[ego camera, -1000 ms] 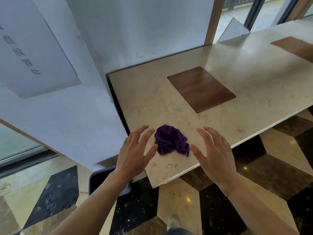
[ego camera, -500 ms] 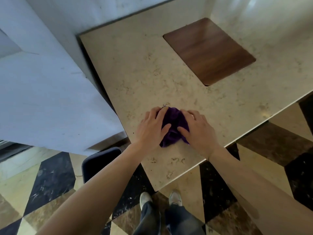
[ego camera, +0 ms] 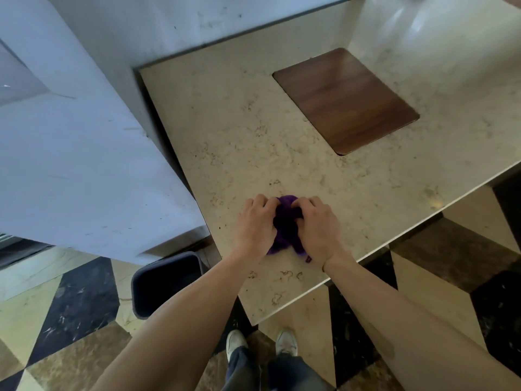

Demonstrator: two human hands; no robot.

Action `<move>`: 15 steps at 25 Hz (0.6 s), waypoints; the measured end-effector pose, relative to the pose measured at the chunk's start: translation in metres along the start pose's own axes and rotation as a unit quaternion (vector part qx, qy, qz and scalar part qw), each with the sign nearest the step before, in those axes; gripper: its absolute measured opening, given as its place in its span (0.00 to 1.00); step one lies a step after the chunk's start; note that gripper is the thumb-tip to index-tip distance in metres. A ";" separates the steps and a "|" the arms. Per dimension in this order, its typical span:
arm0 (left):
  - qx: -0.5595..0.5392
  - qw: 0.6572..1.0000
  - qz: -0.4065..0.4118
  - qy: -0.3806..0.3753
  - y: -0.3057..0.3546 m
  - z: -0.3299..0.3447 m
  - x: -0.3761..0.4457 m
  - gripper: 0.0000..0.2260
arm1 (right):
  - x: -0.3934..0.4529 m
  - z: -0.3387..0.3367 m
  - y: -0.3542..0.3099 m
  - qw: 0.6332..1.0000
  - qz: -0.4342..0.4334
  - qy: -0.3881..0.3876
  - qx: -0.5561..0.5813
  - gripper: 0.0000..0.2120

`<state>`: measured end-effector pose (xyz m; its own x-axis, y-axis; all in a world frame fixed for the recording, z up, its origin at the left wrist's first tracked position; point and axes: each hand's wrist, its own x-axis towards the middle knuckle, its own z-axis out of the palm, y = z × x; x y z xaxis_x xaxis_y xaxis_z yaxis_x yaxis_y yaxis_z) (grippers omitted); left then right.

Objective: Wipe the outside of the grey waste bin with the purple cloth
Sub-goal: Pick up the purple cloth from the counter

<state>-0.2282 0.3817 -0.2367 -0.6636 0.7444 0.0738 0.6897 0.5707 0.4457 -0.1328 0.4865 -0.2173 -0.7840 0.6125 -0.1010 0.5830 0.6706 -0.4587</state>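
Observation:
The purple cloth [ego camera: 285, 227] lies bunched on the marble counter [ego camera: 253, 131] near its front corner. My left hand [ego camera: 255, 225] grips its left side and my right hand [ego camera: 317, 228] grips its right side, fingers curled into the fabric. Most of the cloth is hidden between the two hands. The grey waste bin [ego camera: 166, 280] stands on the floor below and to the left of the counter corner, partly covered by my left forearm; only its open top and one side show.
A dark wooden inlay [ego camera: 345, 100] is set into the counter at the back right. A pale wall panel [ego camera: 84, 165] juts out on the left, above the bin. My feet [ego camera: 262, 342] stand on a patterned stone floor under the counter edge.
Both hands came down from open beside the cloth and closed onto it, fingers now curled in tighter. The view tilted down, showing the bin and my feet.

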 end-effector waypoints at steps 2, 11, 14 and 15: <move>-0.049 0.998 -0.016 0.029 0.003 -0.011 -0.010 0.14 | -0.010 -0.008 -0.006 0.998 -0.035 0.031 0.045 0.13; -0.094 0.972 -0.048 0.212 -0.012 -0.146 -0.091 0.11 | -0.058 -0.056 -0.102 0.949 -0.266 0.126 0.110 0.12; -0.111 0.954 -0.066 0.271 -0.031 -0.195 -0.133 0.12 | -0.081 -0.057 -0.149 0.925 -0.323 0.161 0.122 0.12; -0.105 0.950 -0.068 0.288 -0.039 -0.210 -0.148 0.12 | -0.091 -0.055 -0.167 0.917 -0.340 0.169 0.126 0.12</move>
<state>-0.2179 0.1761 -0.0775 -0.8322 0.3221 0.4513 0.5539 0.5203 0.6500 -0.1470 0.3422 -0.0829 -0.8126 0.2122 0.5429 -0.1164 0.8535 -0.5079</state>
